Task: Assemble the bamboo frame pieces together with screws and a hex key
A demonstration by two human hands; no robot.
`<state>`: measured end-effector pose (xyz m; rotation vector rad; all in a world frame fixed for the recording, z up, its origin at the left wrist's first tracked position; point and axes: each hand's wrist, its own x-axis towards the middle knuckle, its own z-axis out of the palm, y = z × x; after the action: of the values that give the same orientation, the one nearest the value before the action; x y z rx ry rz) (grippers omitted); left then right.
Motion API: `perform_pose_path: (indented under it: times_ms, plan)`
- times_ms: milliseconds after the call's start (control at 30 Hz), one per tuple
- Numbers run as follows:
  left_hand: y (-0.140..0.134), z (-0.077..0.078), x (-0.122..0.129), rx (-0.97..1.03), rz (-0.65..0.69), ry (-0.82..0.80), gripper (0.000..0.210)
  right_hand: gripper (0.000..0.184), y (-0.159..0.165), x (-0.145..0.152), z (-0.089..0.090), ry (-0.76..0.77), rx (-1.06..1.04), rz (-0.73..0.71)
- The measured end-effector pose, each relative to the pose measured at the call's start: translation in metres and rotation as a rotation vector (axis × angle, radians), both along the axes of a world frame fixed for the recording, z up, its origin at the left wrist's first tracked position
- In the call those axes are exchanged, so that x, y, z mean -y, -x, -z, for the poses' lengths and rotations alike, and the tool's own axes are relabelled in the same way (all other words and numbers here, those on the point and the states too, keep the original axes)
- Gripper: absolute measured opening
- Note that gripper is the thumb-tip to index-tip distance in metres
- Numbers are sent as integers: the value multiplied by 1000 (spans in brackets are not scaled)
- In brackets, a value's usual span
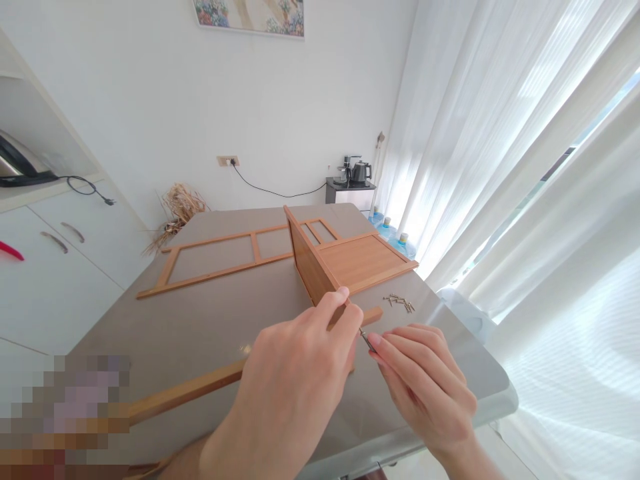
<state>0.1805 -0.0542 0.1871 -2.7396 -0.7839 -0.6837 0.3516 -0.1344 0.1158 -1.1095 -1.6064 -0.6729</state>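
Observation:
My left hand (305,373) is closed around the near end of an upright brown wooden panel (310,257), its thumb and forefinger at the top corner. Fingers of my right hand (425,380) pinch a thin metal rod (369,341), which points at the panel's near edge beside my left fingers. Whether the rod is a screw or a small tool is unclear. Below my left hand a long wooden rail (190,393) crosses the table; my hand hides part of it. The upright panel stands beside a flat-lying wooden frame with a solid panel (365,260).
Several metal screws (399,303) lie loose right of the panel. An open wooden frame (215,257) lies flat farther back on the grey table (210,327). White curtains (565,267) hang along the right. Blue water bottles (403,245) stand beyond the table's right edge.

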Motion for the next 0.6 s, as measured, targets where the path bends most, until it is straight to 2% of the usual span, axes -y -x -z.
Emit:
perform_pose_path:
  times_ms: [200,367,600]
  plan:
    - [-1,1,0,6,4,10,19,45,-2,2,-5,10,40,23]
    - [-1,1,1,27,26,32,15,38,2,12,-17,113,43,51]
    - [3,3,3,18,50,2,28,33,8,17,-25,192,-23,-3]
